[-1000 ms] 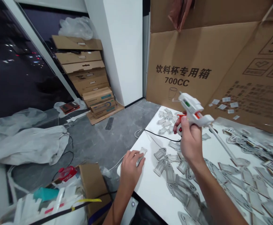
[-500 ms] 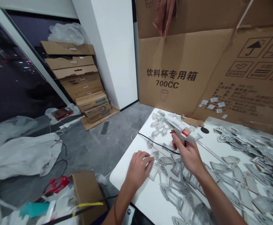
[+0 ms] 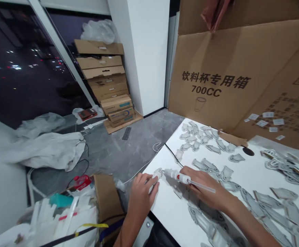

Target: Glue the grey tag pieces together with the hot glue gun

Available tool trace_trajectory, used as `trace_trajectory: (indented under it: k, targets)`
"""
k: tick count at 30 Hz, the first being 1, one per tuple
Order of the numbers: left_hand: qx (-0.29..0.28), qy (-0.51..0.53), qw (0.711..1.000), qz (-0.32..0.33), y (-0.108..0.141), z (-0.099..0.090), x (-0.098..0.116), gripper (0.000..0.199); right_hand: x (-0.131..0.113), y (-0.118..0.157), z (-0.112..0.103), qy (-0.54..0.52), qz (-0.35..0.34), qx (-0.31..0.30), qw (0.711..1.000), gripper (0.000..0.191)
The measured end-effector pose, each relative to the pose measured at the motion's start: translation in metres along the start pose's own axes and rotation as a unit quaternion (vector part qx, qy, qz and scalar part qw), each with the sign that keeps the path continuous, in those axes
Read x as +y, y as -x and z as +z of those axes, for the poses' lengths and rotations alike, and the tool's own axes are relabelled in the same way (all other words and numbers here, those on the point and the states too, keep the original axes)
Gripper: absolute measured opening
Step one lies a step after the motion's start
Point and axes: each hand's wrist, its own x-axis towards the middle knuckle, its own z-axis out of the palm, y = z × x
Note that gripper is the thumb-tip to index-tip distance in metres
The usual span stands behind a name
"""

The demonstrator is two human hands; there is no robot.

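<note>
My left hand [image 3: 142, 192], at the near left edge of the white table [image 3: 170, 212], pinches a small grey fish-shaped piece [image 3: 157, 173]. In my right hand [image 3: 203, 187] is a white glue gun [image 3: 177, 176], its nozzle pointing left at the piece, close to its upper end. A clear glue stick [image 3: 203, 186] sticks out of the gun's back. Many similar grey pieces [image 3: 213, 149] lie spread over the table, several of them beneath and beside my right forearm.
A tall cardboard sheet [image 3: 216, 58] stands behind the table. A black cable [image 3: 173, 154] crosses the table's left edge. Lower left is a box of scraps [image 3: 108, 195]. Stacked cartons [image 3: 118, 106] stand by the white pillar [image 3: 149, 61]. More parts [image 3: 288, 164] are heaped at right.
The glue gun has turned and come down, its nozzle now beside the piece at my left hand. My left hand has lifted a piece at the table edge. The view has shifted left.
</note>
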Motion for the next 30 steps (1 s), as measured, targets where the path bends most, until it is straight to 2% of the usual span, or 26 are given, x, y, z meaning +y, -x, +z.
trace_trajectory:
  k: [6, 10, 19, 25, 30]
  targets:
    - [0.007, 0.011, 1.000, -0.008, 0.002, 0.002, 0.000, 0.014, -0.014, -0.006, 0.006, 0.019, 0.003, -0.036, 0.999, 0.023]
    - [0.006, 0.005, 1.000, -0.018, 0.002, 0.002, 0.001, 0.015, -0.020, -0.007, 0.009, 0.050, 0.008, -0.031, 0.998, 0.022]
    - [0.010, 0.012, 0.999, -0.029, 0.003, 0.006, 0.002, 0.011, -0.035, -0.011, 0.019, 0.194, 0.064, -0.064, 0.977, 0.019]
    - [0.011, 0.017, 0.999, -0.040, 0.004, 0.007, 0.003, 0.011, -0.042, -0.014, 0.014, 0.192, 0.079, -0.072, 0.976, 0.019]
    - [0.034, 0.033, 0.997, -0.056, 0.004, 0.012, 0.006, 0.012, -0.043, -0.013, 0.013, 0.182, 0.082, -0.068, 0.978, 0.017]
